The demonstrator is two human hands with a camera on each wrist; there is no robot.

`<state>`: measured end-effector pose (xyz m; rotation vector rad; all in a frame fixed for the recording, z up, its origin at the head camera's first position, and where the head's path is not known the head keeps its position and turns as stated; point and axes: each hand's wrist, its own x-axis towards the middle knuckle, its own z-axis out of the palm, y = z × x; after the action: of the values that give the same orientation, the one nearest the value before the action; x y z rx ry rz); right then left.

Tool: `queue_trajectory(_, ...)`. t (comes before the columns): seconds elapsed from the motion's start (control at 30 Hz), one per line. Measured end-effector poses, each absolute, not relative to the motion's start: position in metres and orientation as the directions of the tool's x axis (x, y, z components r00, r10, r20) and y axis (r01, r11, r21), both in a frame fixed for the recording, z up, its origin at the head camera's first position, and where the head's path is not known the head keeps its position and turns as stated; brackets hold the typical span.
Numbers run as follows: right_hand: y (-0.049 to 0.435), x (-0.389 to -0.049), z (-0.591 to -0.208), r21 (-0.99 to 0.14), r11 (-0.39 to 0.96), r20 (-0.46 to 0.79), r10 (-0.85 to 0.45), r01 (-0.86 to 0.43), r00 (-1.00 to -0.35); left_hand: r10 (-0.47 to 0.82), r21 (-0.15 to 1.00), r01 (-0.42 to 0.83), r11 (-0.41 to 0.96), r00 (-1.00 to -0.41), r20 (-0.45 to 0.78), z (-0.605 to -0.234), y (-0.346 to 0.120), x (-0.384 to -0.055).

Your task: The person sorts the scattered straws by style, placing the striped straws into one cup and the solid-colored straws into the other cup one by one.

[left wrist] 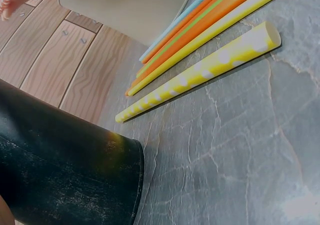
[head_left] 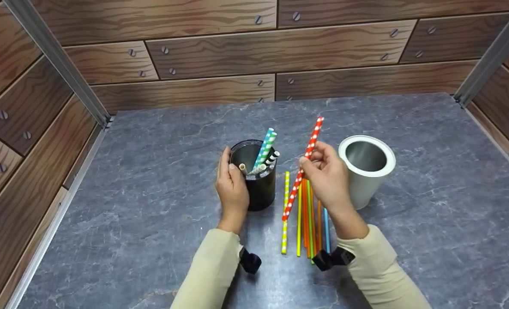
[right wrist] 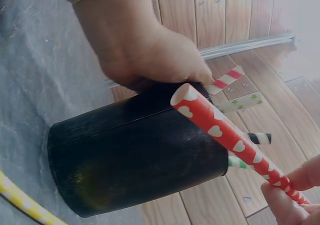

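My left hand (head_left: 232,193) holds the black can (head_left: 260,195) at its left side, fingers along the far side and thumb by the rim. Several patterned paper straws (head_left: 264,148) lean in this upright can, among them blue, green-striped and black-striped ones. Between thumb and fingertips, my right hand (head_left: 330,182) pinches a red paper straw (right wrist: 232,142) patterned with white hearts. The red straw is tilted in the air to the right of the can, its lower end overlapping a yellow straw with white dots (left wrist: 200,72) in the head view.
A white can (head_left: 365,186) with a wide rim stands upright on the right, close beside my right hand. Several orange, yellow, green and blue straws (head_left: 305,223) lie side by side on the grey marbled table (head_left: 151,193). Wood-patterned panels (head_left: 220,51) enclose the back and sides.
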<state>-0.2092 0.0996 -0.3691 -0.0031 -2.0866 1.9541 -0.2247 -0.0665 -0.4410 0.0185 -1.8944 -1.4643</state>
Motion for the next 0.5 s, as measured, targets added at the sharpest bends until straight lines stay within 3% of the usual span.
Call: queue_trajectory(0.5, 0.097, -0.198, -0.355, -0.854, -0.069, 0.472, 0.314, -0.516, -0.824, -0.432, 0.85, 0.396, 0.348, -0.737, 0.52, -0.441, -0.066, -0.225)
